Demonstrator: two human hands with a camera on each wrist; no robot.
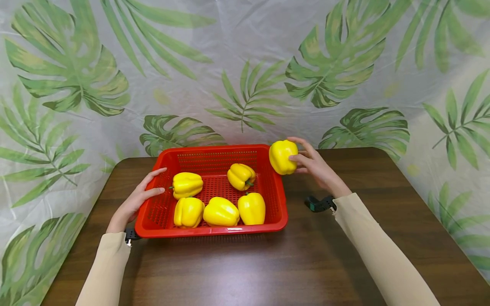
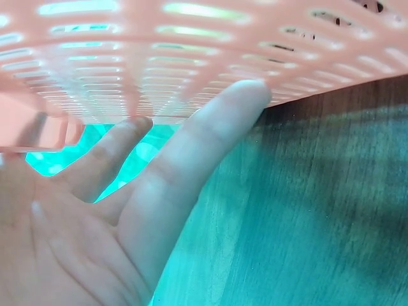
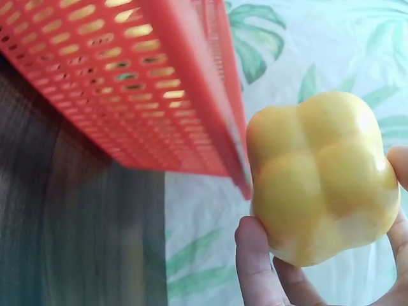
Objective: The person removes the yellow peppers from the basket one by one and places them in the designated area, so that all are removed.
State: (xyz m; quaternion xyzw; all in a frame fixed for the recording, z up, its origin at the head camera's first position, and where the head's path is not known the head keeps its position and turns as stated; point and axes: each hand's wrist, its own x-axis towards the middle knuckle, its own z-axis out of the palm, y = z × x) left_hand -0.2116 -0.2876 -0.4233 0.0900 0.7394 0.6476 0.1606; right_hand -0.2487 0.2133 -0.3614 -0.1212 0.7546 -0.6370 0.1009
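Right hand (image 1: 314, 163): fingers curled round one yellow pepper (image 1: 282, 157), gripping it in the air.
Held pepper: toward the red basket's (image 1: 214, 230) 2 o'clock, just by the rim; touching or apart cannot be told.
Left hand (image 1: 134, 199): at the basket's 9 o'clock, fingers straight, resting on rim and outer wall.
Basket: on the desk (image 1: 214, 272), with five peppers (image 1: 221, 211) inside at roughly 2, 4, 5, 8 and 9 o'clock.
Progress: five lie settled; the sixth is not yet set down, seemingly the step left.
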